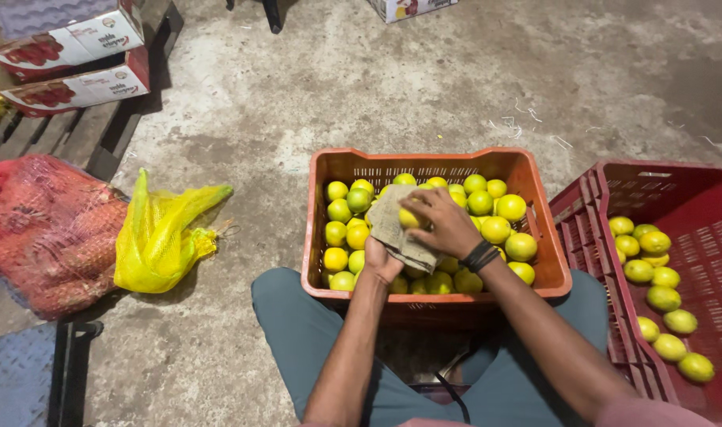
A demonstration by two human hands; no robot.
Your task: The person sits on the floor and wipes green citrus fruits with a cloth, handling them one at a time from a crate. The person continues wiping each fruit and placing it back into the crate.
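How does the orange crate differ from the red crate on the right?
The orange crate sits straight in front of the person, between the knees; the red crate stands to the right, partly cut off by the frame. The orange crate is nearly full of yellow-green citrus fruit, heaped in layers; the red crate holds only a few fruit in one loose layer, with much of its floor bare. Both hands work over the orange crate, none over the red crate. Both are slotted plastic crates.

two crates (333, 170), two cardboard boxes (76, 43), two mesh sacks (159, 237)

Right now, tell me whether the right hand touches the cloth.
Touching. The head view shows the right hand pressing a yellow fruit into the cloth.
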